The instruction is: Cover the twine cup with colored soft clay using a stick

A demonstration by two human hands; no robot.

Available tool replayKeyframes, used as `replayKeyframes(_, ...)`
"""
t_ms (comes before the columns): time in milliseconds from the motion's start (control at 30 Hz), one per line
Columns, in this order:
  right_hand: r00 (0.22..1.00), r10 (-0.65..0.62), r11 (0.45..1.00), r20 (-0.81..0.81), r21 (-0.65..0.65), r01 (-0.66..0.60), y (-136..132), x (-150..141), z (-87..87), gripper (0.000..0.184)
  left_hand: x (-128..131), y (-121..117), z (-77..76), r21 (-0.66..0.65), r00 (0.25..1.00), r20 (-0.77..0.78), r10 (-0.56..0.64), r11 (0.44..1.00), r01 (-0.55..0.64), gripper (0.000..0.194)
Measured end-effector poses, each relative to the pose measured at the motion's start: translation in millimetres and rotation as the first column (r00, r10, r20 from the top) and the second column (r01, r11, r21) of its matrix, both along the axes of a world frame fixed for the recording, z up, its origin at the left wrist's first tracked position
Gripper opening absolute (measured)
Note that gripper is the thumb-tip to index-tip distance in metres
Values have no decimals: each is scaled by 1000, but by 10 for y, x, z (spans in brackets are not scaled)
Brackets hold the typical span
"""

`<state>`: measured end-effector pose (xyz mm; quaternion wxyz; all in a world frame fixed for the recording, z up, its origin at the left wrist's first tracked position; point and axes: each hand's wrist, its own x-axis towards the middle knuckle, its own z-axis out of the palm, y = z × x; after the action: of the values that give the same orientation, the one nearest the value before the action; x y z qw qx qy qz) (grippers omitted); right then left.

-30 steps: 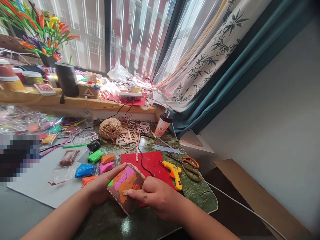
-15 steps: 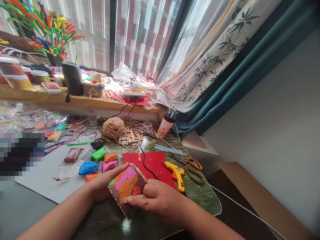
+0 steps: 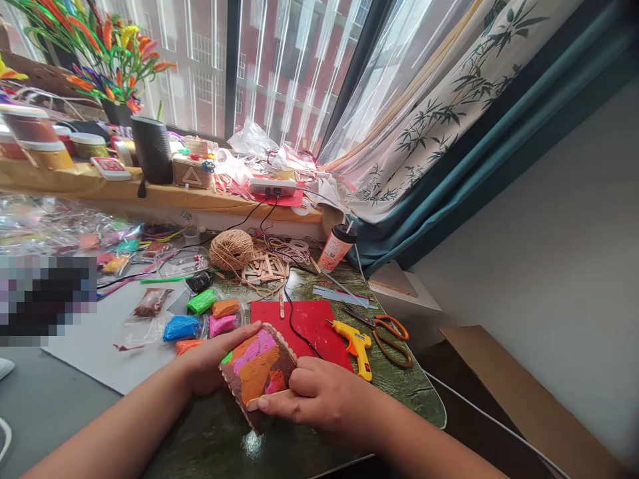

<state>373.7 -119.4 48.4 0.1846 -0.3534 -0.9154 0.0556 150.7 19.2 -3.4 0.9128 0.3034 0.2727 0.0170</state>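
Note:
A small square board (image 3: pixel 257 372) covered with brown, orange, pink and green clay and edged with twine sits tilted between my hands above the dark green table (image 3: pixel 399 392). My left hand (image 3: pixel 212 362) grips its left edge, thumb on the top rim. My right hand (image 3: pixel 314 396) is closed on the board's right side, its thumb lying flat along the lower clay surface. Packets of coloured clay (image 3: pixel 202 316) lie just behind my left hand.
A red sheet (image 3: pixel 307 326), a yellow glue gun (image 3: pixel 357 346) with a black cord, and orange scissors (image 3: pixel 387 336) lie right of the board. A twine ball (image 3: pixel 231 249), wooden sticks (image 3: pixel 264 266) and a cup (image 3: pixel 334 247) stand farther back. The window ledge holds jars, a speaker, a power strip.
My right thumb has slid down and leftward across the clay surface, and the board has tilted slightly. The view has shifted a little.

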Motion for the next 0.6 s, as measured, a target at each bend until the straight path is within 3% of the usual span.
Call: replayKeyframes(600,998,41,996,-41,82,-38,15,23,66,38,-26,-7,-17,-40,1000,0,-15,999,15,67)
